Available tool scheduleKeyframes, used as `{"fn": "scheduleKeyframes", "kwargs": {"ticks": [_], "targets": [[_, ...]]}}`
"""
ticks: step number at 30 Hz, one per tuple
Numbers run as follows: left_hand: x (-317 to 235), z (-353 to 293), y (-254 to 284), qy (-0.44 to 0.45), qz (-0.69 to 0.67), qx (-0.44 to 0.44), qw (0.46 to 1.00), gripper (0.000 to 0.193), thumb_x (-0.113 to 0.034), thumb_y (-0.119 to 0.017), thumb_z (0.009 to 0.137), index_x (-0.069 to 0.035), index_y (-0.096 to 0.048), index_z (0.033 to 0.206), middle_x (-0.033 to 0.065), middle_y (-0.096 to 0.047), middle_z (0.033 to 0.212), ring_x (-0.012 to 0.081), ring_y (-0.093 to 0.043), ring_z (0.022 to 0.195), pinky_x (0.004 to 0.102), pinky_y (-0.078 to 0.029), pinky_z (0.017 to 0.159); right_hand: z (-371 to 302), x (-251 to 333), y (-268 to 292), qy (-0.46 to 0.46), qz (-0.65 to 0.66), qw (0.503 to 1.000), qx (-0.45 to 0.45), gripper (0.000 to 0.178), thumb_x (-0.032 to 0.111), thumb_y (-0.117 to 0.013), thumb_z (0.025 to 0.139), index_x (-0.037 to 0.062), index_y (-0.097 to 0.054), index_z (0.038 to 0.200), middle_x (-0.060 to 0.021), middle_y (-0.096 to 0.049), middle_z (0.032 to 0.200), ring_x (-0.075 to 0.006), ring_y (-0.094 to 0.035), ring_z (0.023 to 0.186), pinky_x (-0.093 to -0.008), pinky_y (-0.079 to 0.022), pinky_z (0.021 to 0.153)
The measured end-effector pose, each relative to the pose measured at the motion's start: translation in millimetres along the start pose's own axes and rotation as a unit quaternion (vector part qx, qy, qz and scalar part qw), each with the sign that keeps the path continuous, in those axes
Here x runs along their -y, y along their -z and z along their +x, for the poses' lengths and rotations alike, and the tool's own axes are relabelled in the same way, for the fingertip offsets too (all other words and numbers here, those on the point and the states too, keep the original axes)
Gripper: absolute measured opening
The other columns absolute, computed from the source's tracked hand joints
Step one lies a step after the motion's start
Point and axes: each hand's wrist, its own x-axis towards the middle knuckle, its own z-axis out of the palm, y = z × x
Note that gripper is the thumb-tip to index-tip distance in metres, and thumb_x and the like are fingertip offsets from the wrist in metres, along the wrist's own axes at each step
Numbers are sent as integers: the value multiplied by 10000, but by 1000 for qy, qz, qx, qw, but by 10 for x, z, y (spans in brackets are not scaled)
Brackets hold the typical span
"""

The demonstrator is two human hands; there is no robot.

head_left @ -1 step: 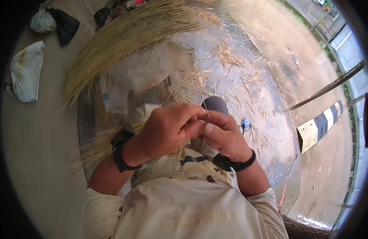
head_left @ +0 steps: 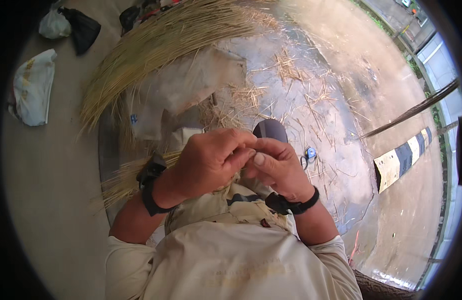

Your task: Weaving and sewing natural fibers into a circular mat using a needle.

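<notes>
My left hand (head_left: pixel 208 157) and my right hand (head_left: pixel 281 165) meet in front of my lap, fingertips touching. Both are closed, thumbs pressed against the fingers in a pinch. Whatever lies between the fingertips is too small or hidden to make out. Just beyond the hands shows a dark grey, rounded thing (head_left: pixel 271 130). A small blue and silver object (head_left: pixel 310 153) lies on the ground to the right of my right hand. Past my left wrist pokes a bunch of straw stalks (head_left: pixel 126 182).
A large sheaf of long straw stalks (head_left: pixel 156 52) lies far left, by a flat board (head_left: pixel 201 80). Loose straw bits (head_left: pixel 288 67) litter the ground. White bags (head_left: pixel 35 90) and a black bag (head_left: pixel 82 30) sit at far left. A striped barrier (head_left: pixel 403 157) stands right.
A thin strand that stuck up from between my fingertips no longer shows. My hands have otherwise hardly moved.
</notes>
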Motion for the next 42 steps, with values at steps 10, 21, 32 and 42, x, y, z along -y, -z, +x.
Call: {"fn": "scheduleKeyframes", "kwargs": {"ticks": [10, 21, 32, 42], "targets": [[957, -514, 340, 169, 75, -100, 978, 171, -113, -760, 908, -50, -696, 1053, 116, -721, 870, 214, -718, 779, 341, -561, 690, -234, 83, 757, 46, -33, 981, -183, 162, 95, -636, 989, 97, -593, 833, 81, -446, 626, -14, -355, 485, -219, -238, 429], [1565, -1014, 205, 126, 329, 172, 920, 196, -239, -733, 857, -81, -625, 904, 111, -655, 932, 339, -628, 963, 487, -481, 816, -1303, 1245, 1663, 361, -63, 840, -399, 112, 138, -548, 1086, 56, -605, 1035, 50, -399, 675, -24, -226, 477, -220, -177, 400], [868, -824, 259, 77, 191, 134, 969, 207, -67, -753, 789, -50, -608, 936, 149, -656, 903, 369, -652, 897, 465, -509, 823, -1322, 1042, 1367, 349, -229, 835, -358, 340, 30, -532, 1052, -61, -565, 1379, -142, -731, 1088, 8, -279, 520, -171, -225, 449], [1054, -1360, -292, -12, 243, 147, 959, 229, -56, -775, 762, -57, -640, 946, 86, -650, 938, 307, -640, 887, 457, -514, 869, -693, 259, 821, 146, -201, 937, -246, 219, 80, -666, 996, -4, -693, 1197, -103, -765, 974, 19, -398, 559, -174, -303, 508]]}}
